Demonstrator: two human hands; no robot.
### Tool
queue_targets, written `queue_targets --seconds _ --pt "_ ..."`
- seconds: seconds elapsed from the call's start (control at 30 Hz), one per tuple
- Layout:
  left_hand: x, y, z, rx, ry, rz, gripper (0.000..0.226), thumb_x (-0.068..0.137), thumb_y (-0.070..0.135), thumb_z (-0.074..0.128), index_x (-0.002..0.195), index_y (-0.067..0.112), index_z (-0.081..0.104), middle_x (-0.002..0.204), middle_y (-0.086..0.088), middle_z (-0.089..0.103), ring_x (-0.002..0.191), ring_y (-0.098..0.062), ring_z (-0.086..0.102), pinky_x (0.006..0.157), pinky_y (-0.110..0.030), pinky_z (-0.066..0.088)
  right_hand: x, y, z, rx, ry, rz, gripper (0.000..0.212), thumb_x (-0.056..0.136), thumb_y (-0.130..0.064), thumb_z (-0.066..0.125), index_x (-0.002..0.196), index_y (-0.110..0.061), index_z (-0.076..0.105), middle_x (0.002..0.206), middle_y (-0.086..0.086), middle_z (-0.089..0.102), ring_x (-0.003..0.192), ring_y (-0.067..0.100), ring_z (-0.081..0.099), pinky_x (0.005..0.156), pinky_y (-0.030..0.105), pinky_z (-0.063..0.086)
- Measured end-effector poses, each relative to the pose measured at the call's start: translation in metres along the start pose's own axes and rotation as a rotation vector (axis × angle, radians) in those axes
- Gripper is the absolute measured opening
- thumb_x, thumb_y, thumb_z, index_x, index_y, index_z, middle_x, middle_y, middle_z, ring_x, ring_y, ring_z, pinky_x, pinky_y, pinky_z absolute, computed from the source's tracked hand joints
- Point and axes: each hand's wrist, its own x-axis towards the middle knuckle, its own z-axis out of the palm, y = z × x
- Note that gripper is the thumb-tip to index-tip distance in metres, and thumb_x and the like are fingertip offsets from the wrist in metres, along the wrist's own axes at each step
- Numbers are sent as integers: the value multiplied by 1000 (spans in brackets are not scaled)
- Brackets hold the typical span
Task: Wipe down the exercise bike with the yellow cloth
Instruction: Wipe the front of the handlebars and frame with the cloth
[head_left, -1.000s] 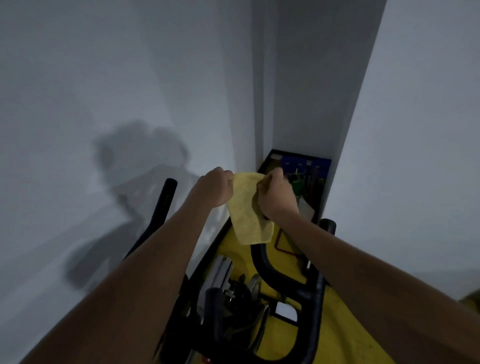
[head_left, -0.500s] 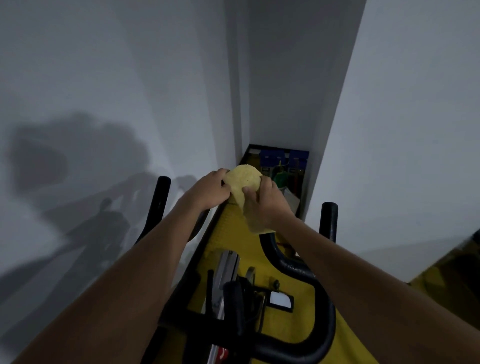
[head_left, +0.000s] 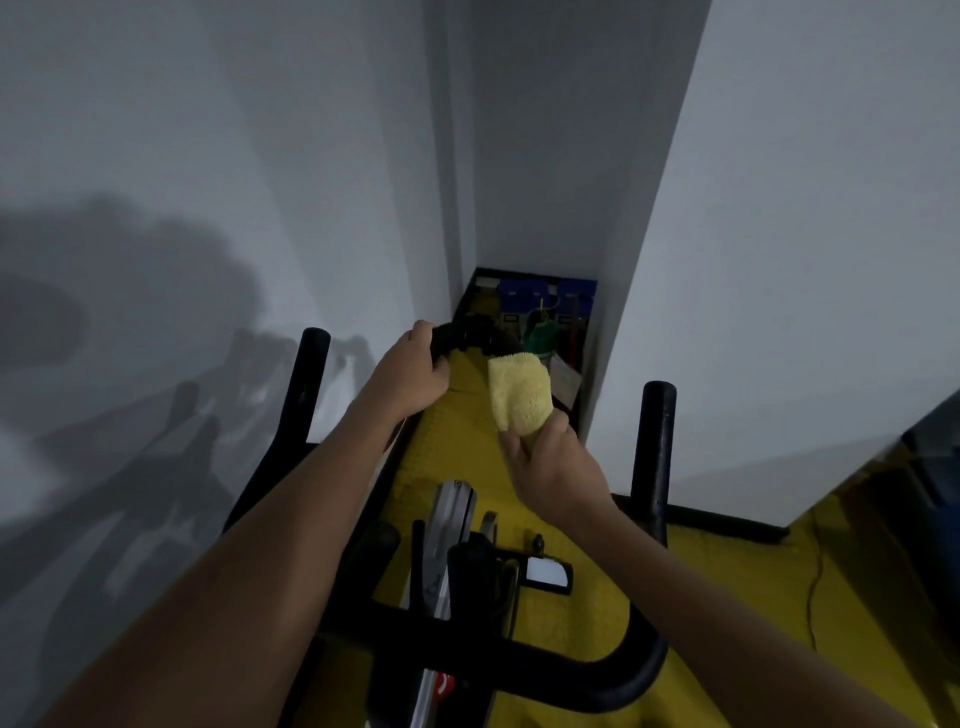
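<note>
Exercise bike (head_left: 467, 613) stands on a yellow mat (head_left: 457, 441) in a narrow corner. Left hand (head_left: 410, 374) is wrapped around the front loop of the handlebar (head_left: 467, 332); right hand (head_left: 550, 467) pinches the folded yellow cloth (head_left: 519, 397) just beside it. Advice: steady the bar, press the cloth flat, wipe along its curve. Dim light; items in the far box (head_left: 540, 312) are unreadable, and the bike's lower frame is cut off.

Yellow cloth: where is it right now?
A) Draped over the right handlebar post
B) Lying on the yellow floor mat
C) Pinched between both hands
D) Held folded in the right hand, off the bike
D: the yellow cloth sits folded in the right hand, raised clear of the bars, while the left hand grips the front handlebar loop.
</note>
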Motion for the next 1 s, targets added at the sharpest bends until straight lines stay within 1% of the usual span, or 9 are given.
queue_targets --seconds 0.17,0.23,0.3,0.4,0.53,0.63,0.8,0.9,1.0 --pt "2 -7 -3 6 15 -21 24 100 21 51 120 7 46 86 -4 58 74 -19 60 60 -32 46 21 -14 -9 200 -110 88 39 94 -40 59 109 -16 32 89 4 61 70 19 64 47 31 47" --pt "1 -12 -5 5 28 -25 25 101 23 52 118 7 47 84 -3 58 74 -20 60 60 -33 47 36 -26 -15 224 -86 89 43 92 -34 64 113 -17 30 94 1 58 77 17 62 59 34 55" --pt "0 -17 -5 7 38 -11 24 101 24 53 117 7 48 81 -5 58 71 -22 61 59 -33 47 50 -39 -18 248 -37 84 49 91 -34 67 121 -15 33 100 1 55 86 18 60 68 34 56" --pt "1 -19 -4 56 76 35 22 100 24 54 114 7 47 77 -2 56 68 -21 60 52 -29 41 70 -50 -18 262 50 54 54 90 -41 70 125 -14 39 106 3 58 90 20 62 73 37 58" --pt "0 -22 -2 87 139 94 22 99 21 55 114 6 49 76 3 52 63 -13 52 50 -23 34 77 -52 -12 202 129 36 49 88 -47 69 120 -16 48 96 -2 59 80 16 59 60 28 49" --pt "-3 -21 2 98 207 122 23 98 20 56 116 5 51 82 0 55 70 -17 52 56 -29 36 68 -48 -8 213 179 48 46 88 -49 67 116 -17 51 90 -5 58 72 10 55 53 21 38" --pt "-6 -15 13 122 296 140 20 97 23 55 111 8 52 84 1 54 71 -16 50 61 -29 37 43 -36 3 174 258 132 46 90 -46 65 119 -16 45 94 -2 61 80 20 64 57 29 46" --pt "-7 -16 14 91 306 136 21 96 24 57 110 8 53 83 1 55 71 -18 53 61 -29 39 18 -26 11 136 229 152 44 90 -48 63 114 -19 42 99 2 65 81 24 65 59 33 50" --pt "-6 -22 13 11 286 80 20 94 31 60 101 13 54 77 0 58 66 -19 59 53 -27 40 -3 -10 15 18 181 143 47 90 -51 62 116 -17 41 99 4 66 83 27 67 59 32 47"
